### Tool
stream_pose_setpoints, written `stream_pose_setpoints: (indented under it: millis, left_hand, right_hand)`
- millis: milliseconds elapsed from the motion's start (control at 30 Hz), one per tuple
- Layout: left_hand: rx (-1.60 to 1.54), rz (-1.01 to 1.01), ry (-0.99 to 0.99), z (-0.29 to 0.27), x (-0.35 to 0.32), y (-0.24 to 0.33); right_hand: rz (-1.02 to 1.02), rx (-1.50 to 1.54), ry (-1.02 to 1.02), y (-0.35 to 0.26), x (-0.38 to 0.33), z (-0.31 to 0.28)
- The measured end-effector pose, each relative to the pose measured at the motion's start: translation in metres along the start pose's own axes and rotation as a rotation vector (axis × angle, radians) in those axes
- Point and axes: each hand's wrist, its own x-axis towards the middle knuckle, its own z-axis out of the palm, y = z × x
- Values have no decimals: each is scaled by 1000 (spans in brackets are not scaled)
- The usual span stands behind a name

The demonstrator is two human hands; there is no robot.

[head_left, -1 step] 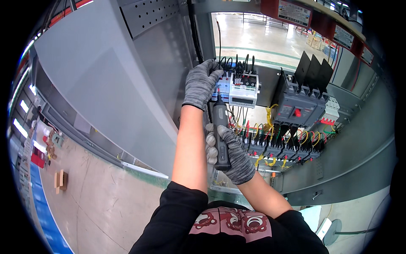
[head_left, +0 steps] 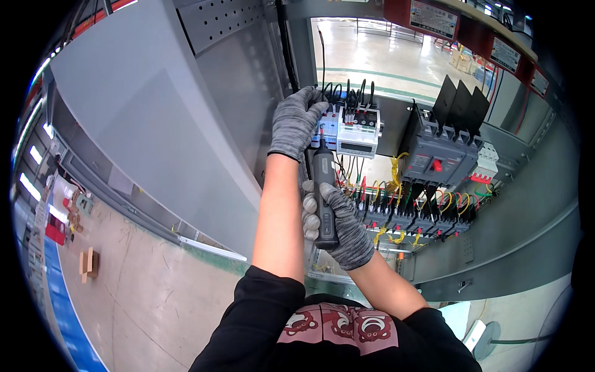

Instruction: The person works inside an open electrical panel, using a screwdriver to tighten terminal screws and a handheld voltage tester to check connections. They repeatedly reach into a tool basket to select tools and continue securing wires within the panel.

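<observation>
In a grey knit glove, my right hand (head_left: 344, 224) wraps round a dark pen-shaped electric screwdriver (head_left: 325, 198). Its tip points up at the front of a blue-and-white DIN-rail module (head_left: 328, 131). My left hand (head_left: 296, 121), gloved too, is closed at that module's upper left corner, by the black wires. What its fingertips pinch there, if anything, is hidden. Beside the module on the right sits a white meter (head_left: 358, 137) with a small dark display and black wires going into its top.
A large grey circuit breaker (head_left: 437, 155) with a red switch and black barriers stands right. Below it runs a row of small breakers (head_left: 415, 222) with coloured wires. The grey cabinet door (head_left: 142, 118) rises at left; red busbar parts (head_left: 458, 25) cross the top.
</observation>
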Motion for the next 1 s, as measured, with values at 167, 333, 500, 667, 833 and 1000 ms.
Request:
stream_pose_setpoints:
  millis: [167,333,500,667,833,1000]
  left_hand:
    - [51,-5,6,-1,-1,5]
    - [98,22,49,-2,-6,11]
    - [109,-26,-4,-1,-3,10]
    - [123,0,49,2,-3,7]
    - [157,-31,3,-3,-5,16]
    - [127,-40,0,-3,-4,16]
  right_hand:
    - [-19,78,17,0,-3,7]
    - [-30,88,4,2,2,8]
    - [-101,94,15,4,5,20]
    - [-136,135,-25,7,5,21]
    - [-120,153,11,4,9,35]
    - [-125,171,8,3,10,37]
